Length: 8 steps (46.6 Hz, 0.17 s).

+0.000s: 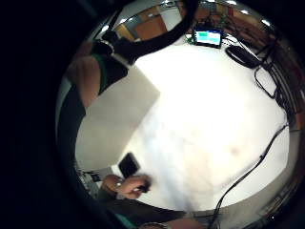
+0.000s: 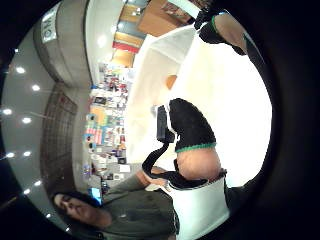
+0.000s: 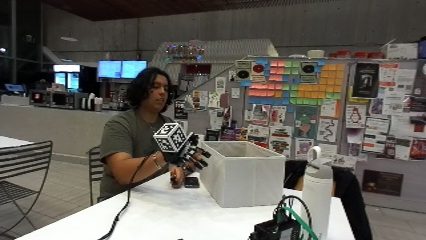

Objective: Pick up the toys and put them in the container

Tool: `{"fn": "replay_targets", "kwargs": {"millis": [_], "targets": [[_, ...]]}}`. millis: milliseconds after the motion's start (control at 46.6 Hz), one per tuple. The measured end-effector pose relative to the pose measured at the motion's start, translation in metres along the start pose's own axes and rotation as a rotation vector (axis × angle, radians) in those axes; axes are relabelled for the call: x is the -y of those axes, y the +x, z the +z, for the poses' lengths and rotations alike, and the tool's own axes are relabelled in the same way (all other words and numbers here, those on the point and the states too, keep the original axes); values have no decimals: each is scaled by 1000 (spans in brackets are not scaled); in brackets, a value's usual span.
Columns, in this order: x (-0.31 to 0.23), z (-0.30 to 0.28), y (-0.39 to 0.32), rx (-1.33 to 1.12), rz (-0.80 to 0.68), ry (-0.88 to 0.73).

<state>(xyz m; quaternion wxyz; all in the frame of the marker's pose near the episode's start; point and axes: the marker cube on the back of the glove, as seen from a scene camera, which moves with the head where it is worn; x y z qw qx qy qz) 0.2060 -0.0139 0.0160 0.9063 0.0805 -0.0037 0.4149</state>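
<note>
White fabric makes up the one container, an open-topped box standing on the white table. From the outside view, the gloved right hand is raised above the table just beside the container's near wall, fingers spread and fairly straight, holding nothing that can be seen. The bare left hand rests on the table below it, next to one small dark object. No toy shows from this side, since the container's inside is hidden. The thumb-side palm view looks down into the container and shows one orange toy lying inside it, with a gloved finger in front. The little-finger-side view adds the container's outer wall, the bare hand, one black cable across the table and one lit screen
</note>
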Motion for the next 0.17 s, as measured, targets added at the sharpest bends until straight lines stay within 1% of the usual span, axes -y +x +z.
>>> {"fn": "replay_targets", "kwargs": {"millis": [171], "targets": [[-10,12,24,-15,21,33]]}}
